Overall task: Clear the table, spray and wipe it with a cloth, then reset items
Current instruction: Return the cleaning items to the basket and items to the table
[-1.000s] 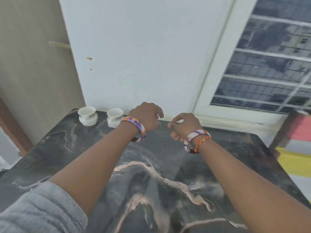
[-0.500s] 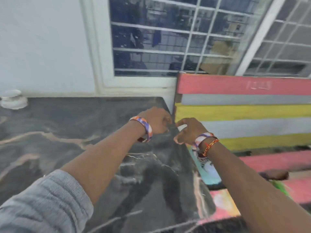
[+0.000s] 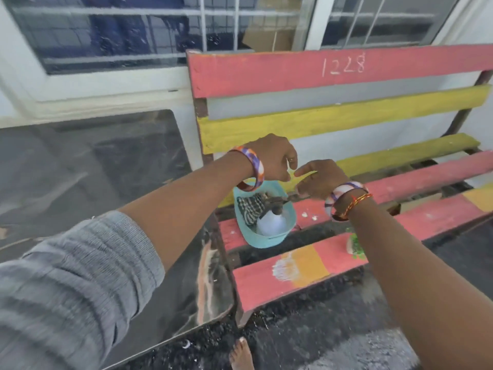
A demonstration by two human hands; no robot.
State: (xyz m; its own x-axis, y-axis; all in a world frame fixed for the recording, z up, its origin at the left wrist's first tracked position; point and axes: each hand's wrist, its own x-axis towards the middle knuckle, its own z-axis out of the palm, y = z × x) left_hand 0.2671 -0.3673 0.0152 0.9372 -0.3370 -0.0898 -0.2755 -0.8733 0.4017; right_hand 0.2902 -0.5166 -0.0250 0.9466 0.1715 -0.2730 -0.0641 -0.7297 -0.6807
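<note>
Outdoors, two bare forearms were seen reaching forward from the wearer's own viewpoint, above the gap between a dark marble table [image 3: 112, 166] on the left and a painted slatted bench [image 3: 346, 102] on the right. The left hand [image 3: 274, 158] was held in the air with its fingers loosely curled downward and nothing gripped in them; a patterned bangle [image 3: 253, 172] was worn at its wrist, and a grey sleeve [image 3: 66, 284] was pushed up the arm. The right hand [image 3: 320, 180] was held just beside it, its forefinger stretched toward the left hand and its other fingers loosely bent, also with nothing held. A second bangle and a red and yellow thread [image 3: 354, 204] were worn at the right wrist.

Below the hands, a light blue tub [image 3: 266, 239] was set on the pink seat slats, near the table's edge. Inside it, a checked cloth [image 3: 249, 206] was bunched at the left, and a white spray bottle [image 3: 272, 222] with a dark trigger head was lying next to it. A bare foot [image 3: 240, 353] was visible on the dark ground.
</note>
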